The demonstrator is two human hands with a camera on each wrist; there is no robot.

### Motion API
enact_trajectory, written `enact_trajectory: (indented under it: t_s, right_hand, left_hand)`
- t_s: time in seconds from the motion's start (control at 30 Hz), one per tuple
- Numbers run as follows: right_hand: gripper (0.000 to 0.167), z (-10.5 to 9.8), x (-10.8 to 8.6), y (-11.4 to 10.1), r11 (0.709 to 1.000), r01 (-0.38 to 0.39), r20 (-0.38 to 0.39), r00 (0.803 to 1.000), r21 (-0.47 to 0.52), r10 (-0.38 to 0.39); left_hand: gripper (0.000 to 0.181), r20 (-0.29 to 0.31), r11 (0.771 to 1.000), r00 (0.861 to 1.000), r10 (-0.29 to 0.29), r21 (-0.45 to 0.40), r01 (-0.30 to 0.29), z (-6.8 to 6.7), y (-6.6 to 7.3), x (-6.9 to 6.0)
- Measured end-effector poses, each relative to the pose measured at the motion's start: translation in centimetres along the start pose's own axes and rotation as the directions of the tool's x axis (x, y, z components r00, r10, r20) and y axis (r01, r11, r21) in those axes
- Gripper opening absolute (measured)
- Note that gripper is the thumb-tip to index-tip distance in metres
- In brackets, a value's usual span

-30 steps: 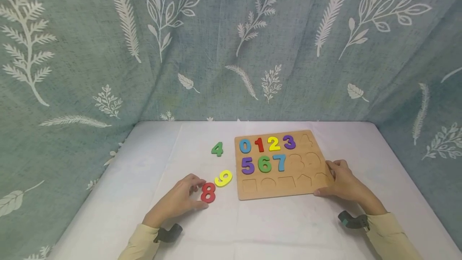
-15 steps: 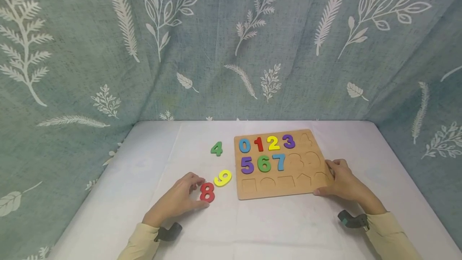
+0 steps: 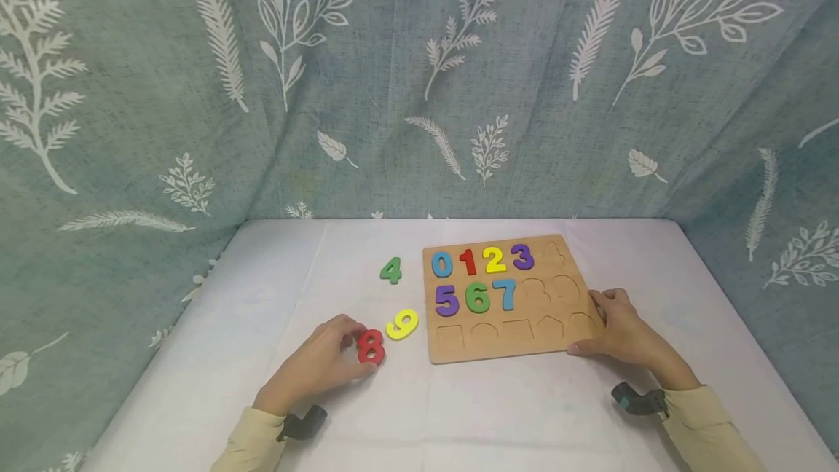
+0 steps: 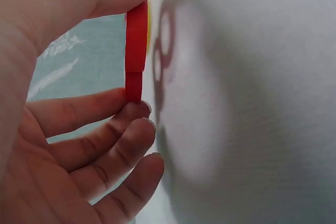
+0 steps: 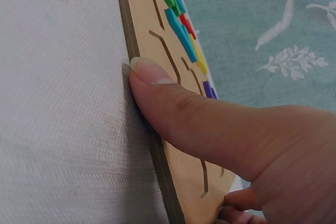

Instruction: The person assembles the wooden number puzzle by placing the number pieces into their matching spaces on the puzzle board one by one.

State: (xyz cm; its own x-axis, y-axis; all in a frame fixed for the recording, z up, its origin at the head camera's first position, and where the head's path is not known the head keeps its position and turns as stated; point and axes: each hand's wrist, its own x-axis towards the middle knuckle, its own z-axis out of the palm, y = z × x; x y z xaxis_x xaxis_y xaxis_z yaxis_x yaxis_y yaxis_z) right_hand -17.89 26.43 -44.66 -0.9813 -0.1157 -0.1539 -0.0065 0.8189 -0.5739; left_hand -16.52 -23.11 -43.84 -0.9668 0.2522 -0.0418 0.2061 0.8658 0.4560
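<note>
My left hand [image 3: 321, 359] pinches a red number 8 [image 3: 371, 347] between thumb and fingertips. In the left wrist view the red 8 [image 4: 136, 40] stands edge-on, a little off the white cloth, with its shadow beside it. A yellow 9 [image 3: 403, 325] lies just right of it, and a green 4 [image 3: 391, 270] lies farther back. My right hand [image 3: 623, 330] grips the near right corner of the wooden number board [image 3: 498, 344]. The right wrist view has the thumb [image 5: 168, 95] on the board's near edge; the other fingers are mostly hidden.
The board carries 0 to 3 in its back row and 5, 6 and a blue 7 [image 3: 505, 294] in the middle row. Bare outlined recesses show at its right and along its front. A leaf-patterned curtain [image 3: 367, 93] hangs behind the white table [image 3: 498, 414].
The red 8, which lay on the cloth beside my left fingers, is now pinched and raised slightly, shifted a little left. My right hand stays at the board's corner.
</note>
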Motion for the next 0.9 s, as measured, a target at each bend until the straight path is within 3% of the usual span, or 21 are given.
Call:
enact_trajectory:
  t_s: [0.2, 0.37, 0.53, 0.77, 0.9]
  right_hand:
    - [0.132, 0.1, 0.0, -0.1, 1.000, -0.009, 0.006, 1.000, 0.002, 0.009]
    - [0.133, 0.0, 0.0, -0.1, 1.000, -0.015, 0.010, 1.000, -0.004, 0.015]
    - [0.131, -0.1, 0.1, -0.1, 1.000, -0.012, 0.005, 1.000, -0.010, 0.012]
    - [0.130, -0.1, 0.1, -0.1, 1.000, -0.003, 0.008, 1.000, -0.010, 0.003]
    - [0.130, -0.2, 0.1, -0.2, 1.000, 0.004, 0.005, 1.000, -0.014, -0.004]
  left_hand:
    - [0.054, -0.018, 0.999, 0.999, 0.042, -0.018, -0.042, -0.7, 0.1, -0.1]
    - [0.052, -0.042, 0.994, 0.994, 0.105, 0.000, -0.105, -1.2, 0.9, 0.7]
    - [0.052, -0.067, 0.988, 0.986, 0.156, -0.008, -0.157, -2.0, 2.5, 1.8]
    - [0.053, -0.080, 0.990, 0.988, 0.134, -0.021, -0.136, -2.6, 5.2, 3.3]
    - [0.052, -0.096, 0.984, 0.981, 0.171, -0.034, -0.174, -2.9, 6.8, 4.4]
